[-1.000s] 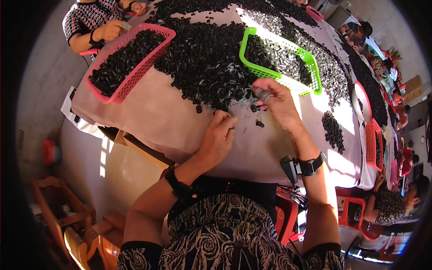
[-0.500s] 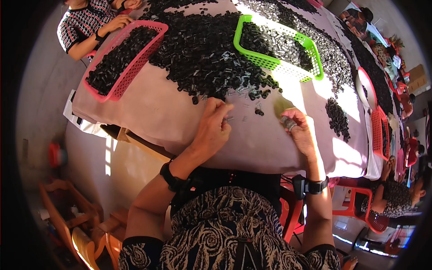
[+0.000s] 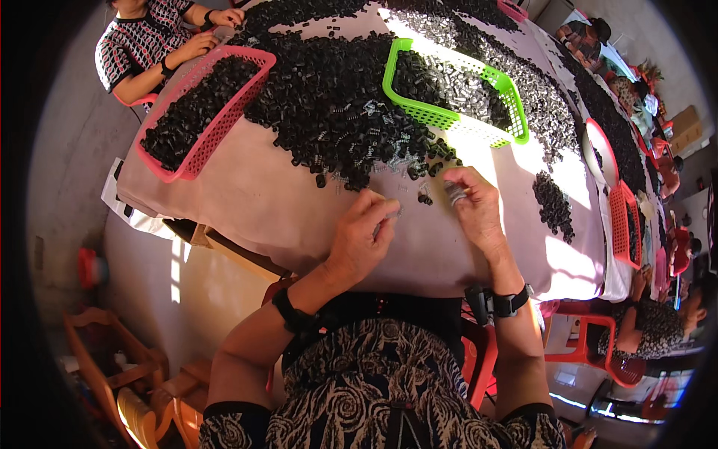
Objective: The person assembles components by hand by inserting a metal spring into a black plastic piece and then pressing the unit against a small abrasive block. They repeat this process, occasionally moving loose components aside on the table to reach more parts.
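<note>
Hands, two: left hand (image 3: 363,236) pinched narrow, contents not discernible; right hand (image 3: 479,215) curled around one grey bundle (image 3: 454,192) over the cloth-covered table (image 3: 247,213); step, as judged, fingering small parts, next move calling for a fine fingertip grip. Beyond: silvery springs (image 3: 400,161), too many to count, against one heap of black parts (image 3: 321,112), likewise uncountable; flanking baskets, two, one pink basket (image 3: 223,133), one green basket (image 3: 426,114), both filled with black parts.

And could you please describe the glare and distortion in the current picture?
Head view: sunlight washes out part of the green plastic basket and leaves bright patches on the pale tablecloth; head view too: fisheye bends its edge, corners go black.
</note>
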Demonstrator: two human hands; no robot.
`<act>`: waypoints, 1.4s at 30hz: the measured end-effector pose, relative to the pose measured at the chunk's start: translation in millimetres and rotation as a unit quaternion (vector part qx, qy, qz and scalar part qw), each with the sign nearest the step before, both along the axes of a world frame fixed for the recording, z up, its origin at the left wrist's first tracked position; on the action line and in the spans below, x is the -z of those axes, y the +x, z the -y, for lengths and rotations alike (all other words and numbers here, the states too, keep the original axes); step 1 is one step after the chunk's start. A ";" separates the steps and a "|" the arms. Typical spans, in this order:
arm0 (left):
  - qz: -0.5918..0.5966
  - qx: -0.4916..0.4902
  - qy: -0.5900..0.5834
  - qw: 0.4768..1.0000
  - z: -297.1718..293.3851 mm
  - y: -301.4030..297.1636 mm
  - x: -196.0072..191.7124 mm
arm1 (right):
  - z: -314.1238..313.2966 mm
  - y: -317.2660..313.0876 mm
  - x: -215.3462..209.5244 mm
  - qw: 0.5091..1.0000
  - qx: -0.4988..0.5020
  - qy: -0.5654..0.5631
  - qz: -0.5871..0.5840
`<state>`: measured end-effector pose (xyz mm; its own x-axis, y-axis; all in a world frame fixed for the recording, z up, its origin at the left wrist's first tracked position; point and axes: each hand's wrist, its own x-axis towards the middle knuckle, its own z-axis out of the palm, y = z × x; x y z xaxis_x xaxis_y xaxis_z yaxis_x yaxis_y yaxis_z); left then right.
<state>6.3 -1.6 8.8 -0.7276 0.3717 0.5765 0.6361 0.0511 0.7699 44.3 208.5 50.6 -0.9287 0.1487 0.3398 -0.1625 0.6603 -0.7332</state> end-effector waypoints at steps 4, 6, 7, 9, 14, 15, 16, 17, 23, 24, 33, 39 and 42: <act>0.026 0.019 -0.001 0.999 -0.6 4.5 -4.1 | -34.3 -19.3 11.8 0.996 0.048 -0.058 0.052; 0.029 0.024 -0.008 0.999 0.5 5.2 -6.9 | -38.8 -27.1 10.9 0.997 0.057 -0.010 0.046; 0.034 0.029 -0.018 0.999 1.2 5.3 -7.5 | -37.3 -30.2 9.3 0.997 0.056 -0.009 0.045; 0.043 0.030 -0.010 0.999 0.8 5.5 -5.3 | -28.9 -35.5 6.6 0.999 -0.024 0.029 0.014; 0.058 0.033 0.001 0.998 -0.4 4.0 -0.1 | -15.9 -40.6 0.9 0.975 -0.056 0.215 0.016; 0.061 0.034 0.005 0.998 -1.0 4.1 0.9 | -14.4 -40.6 0.8 0.959 -0.065 0.275 -0.021; 0.064 0.036 0.009 0.997 -1.5 4.3 1.5 | -12.3 -40.3 0.2 0.959 -0.066 0.275 -0.021; 0.065 0.036 0.009 0.997 -1.4 4.4 1.2 | -9.7 -39.2 -1.2 0.955 -0.065 0.289 -0.005; 0.063 0.037 0.017 0.997 0.8 3.4 3.0 | -2.1 -27.4 -10.0 0.970 -0.042 0.221 0.097; 0.065 0.042 0.014 0.997 0.8 3.6 2.2 | -2.9 -24.7 -10.6 0.975 -0.030 0.184 0.123; 0.155 0.141 0.074 0.975 0.6 6.9 -0.5 | 14.7 7.3 -9.7 0.966 -0.077 -0.241 0.051; 0.174 0.202 0.111 0.957 2.0 7.4 -19.9 | 38.7 20.2 -15.0 0.844 -0.145 -0.496 0.142; 0.137 0.220 0.075 0.963 1.4 5.8 -13.2 | 41.2 23.6 -12.4 0.819 -0.158 -0.526 0.166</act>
<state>12.0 -3.0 22.1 -0.6507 0.6064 0.4570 0.3427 -0.3025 0.8894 67.9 167.3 63.1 -0.9926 -0.0689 -0.0998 0.1192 -0.4025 -0.9076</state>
